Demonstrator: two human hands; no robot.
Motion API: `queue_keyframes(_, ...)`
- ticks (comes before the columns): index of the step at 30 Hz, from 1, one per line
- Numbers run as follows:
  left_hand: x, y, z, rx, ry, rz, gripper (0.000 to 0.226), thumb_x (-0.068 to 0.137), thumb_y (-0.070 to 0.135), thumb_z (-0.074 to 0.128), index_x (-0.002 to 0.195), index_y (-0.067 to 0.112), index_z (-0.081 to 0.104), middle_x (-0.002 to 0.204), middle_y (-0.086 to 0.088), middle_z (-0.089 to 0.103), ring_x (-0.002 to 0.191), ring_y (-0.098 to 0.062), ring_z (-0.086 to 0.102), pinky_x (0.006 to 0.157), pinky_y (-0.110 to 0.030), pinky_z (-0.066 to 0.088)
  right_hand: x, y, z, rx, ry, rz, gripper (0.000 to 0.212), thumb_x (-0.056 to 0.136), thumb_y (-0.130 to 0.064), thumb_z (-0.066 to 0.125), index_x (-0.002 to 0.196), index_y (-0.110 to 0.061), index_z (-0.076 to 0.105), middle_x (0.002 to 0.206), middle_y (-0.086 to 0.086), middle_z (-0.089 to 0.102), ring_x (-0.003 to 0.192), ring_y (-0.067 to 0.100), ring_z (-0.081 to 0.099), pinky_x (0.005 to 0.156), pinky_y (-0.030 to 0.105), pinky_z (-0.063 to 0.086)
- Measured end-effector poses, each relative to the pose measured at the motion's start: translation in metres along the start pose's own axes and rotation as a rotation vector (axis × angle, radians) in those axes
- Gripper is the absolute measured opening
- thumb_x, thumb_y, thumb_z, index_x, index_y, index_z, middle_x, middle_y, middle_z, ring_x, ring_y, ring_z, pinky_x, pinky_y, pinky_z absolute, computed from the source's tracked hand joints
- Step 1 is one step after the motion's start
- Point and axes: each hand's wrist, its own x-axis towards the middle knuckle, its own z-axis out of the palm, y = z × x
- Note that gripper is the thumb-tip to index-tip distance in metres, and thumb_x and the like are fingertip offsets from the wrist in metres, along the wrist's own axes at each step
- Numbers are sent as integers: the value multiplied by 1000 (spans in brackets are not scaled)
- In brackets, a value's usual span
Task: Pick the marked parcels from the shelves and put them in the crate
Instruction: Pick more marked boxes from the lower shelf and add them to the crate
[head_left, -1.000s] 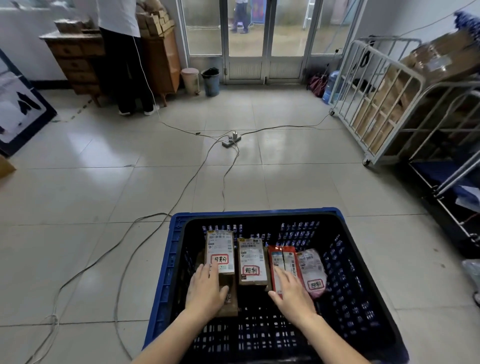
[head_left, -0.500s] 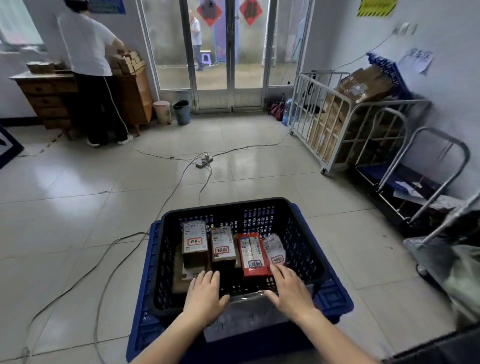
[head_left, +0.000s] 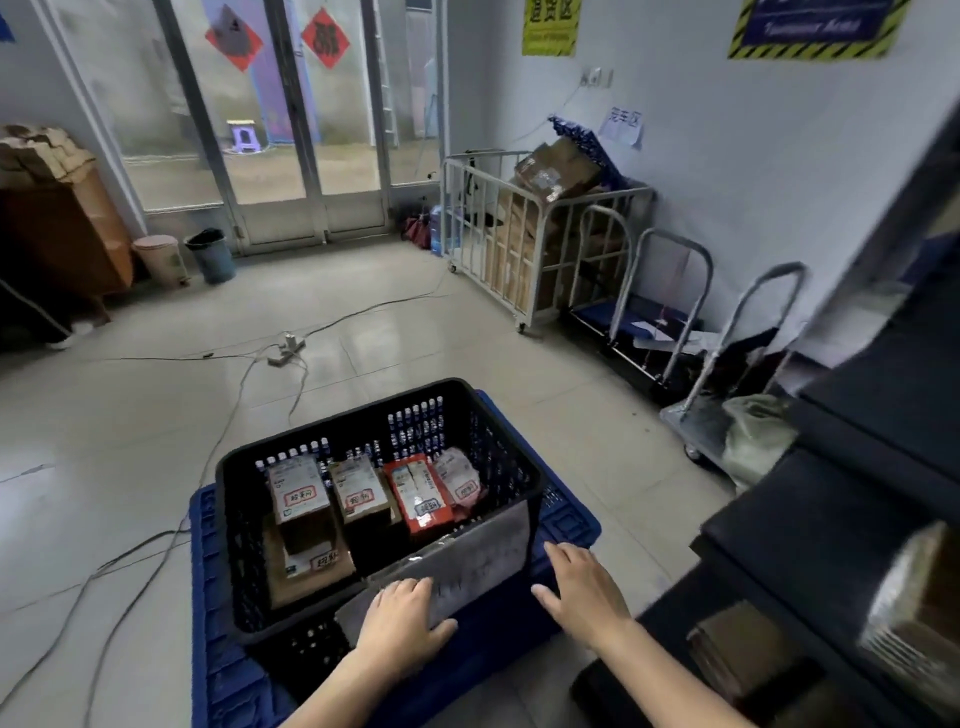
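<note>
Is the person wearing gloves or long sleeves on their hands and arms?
No. The left hand and right hand have no gloves, and no rings or watch show. The left forearm and right forearm are uncovered too, with no sleeve in view.

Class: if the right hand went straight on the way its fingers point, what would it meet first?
Probably the black crate, at its near right corner beside the pale label. The right hand, held open, points up-left at it across a small gap. Depth is unclear.

four parcels (head_left: 374, 491) stand side by side in the crate (head_left: 511, 478), shelves (head_left: 831, 545) to its right.
</note>
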Motion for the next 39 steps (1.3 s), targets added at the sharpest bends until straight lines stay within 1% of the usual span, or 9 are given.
queue_keyframes(6,-28,9,22,7,-113,139,64,88,53,47,139,16,40,141,-4,47,131,-22,40,107,-31,34,-74,10,19,14,-18,160,61,94,-45,43,145,-17,27,147,3,36,134,21,33,109,32,32)
queue_keyframes(9,-43,18,32,25,-152,207,68,89,52,48,144,15,34,143,-5,44,133,-24,38,108,-31,34,-111,15,25,13,-3,237,58,93,-45,43,142,-17,31,145,4,38,133,22,33,108,33,32)
queue_keyframes(15,-68,57,48,98,-219,353,63,90,50,49,140,15,37,143,-5,43,133,-25,36,109,-32,32,-178,32,24,20,53,388,62,93,-45,43,146,-16,26,150,4,31,138,21,27,112,33,27)
queue_keyframes(21,-80,117,54,147,-223,493,73,90,50,48,149,16,23,148,-6,38,137,-26,32,111,-33,30,-241,65,13,104,110,545,64,94,-45,43,148,-18,22,153,2,26,141,20,22,112,33,27)
queue_keyframes(23,-88,141,59,168,-240,537,72,90,50,49,149,17,24,147,-5,37,137,-26,31,111,-33,29,-263,78,11,120,140,596,64,94,-45,44,148,-18,22,152,1,27,141,19,22,112,33,28)
queue_keyframes(26,-101,178,69,210,-257,591,66,88,50,49,143,17,33,142,-7,43,132,-27,36,106,-34,33,-299,99,9,149,161,664,64,94,-44,44,148,-19,21,153,1,25,141,19,22,112,34,28)
queue_keyframes(30,-125,227,85,244,-287,643,65,88,49,50,143,19,32,139,-6,45,129,-27,38,102,-34,37,-350,133,5,160,186,739,63,94,-44,44,147,-19,22,152,0,27,139,19,25,111,33,29)
queue_keyframes(33,-147,263,99,249,-284,678,60,87,48,50,137,19,37,138,-7,45,129,-28,38,101,-35,38,-389,162,-1,160,197,792,62,94,-43,43,147,-20,23,151,0,28,138,20,27,109,33,32)
queue_keyframes(39,-192,330,127,273,-261,736,68,87,51,51,144,18,31,143,-6,41,134,-28,34,106,-34,34,-464,215,-5,160,221,867,61,95,-43,42,148,-19,21,152,2,26,138,22,26,110,33,30)
